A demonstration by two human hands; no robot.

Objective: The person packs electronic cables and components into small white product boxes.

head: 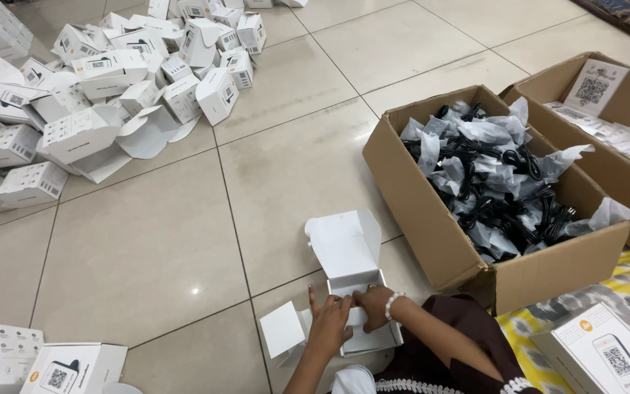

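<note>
A big pile of white boxes, too many to count, lies on the tiled floor. Two brown cartons: one holds bagged black cables, one holds paper cards. Near the knees, the left hand and right hand press flat into one open small white box, gripping nothing. Pushing too hard could crush its flap.

The right hand wears a bracelet of white beads at the wrist, and behind it runs a dark brown sleeve edged with what looks like white embroidered trim, though the view cuts it short. The left hand and forearm are bare.
</note>
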